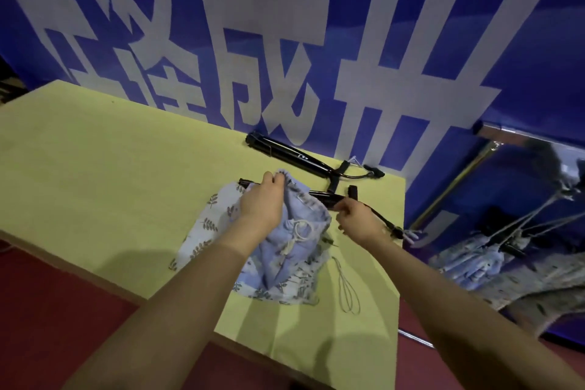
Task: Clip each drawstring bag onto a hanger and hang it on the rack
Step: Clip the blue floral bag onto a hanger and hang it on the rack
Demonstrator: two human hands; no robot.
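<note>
On table [95,168], L hand [261,203] fingers pinch bag [285,250] rim, R hand [357,218] prob. grips hanger [326,198] clip

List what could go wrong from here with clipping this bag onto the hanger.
1. The left hand pinches only the gathered top edge of the blue drawstring bag; the thick bunched fabric may slip out of the clip.
2. The right hand holds the black hanger near the table's right edge, so it could drop off.
3. The loose grey cord might snag when the bag is lifted.
</note>
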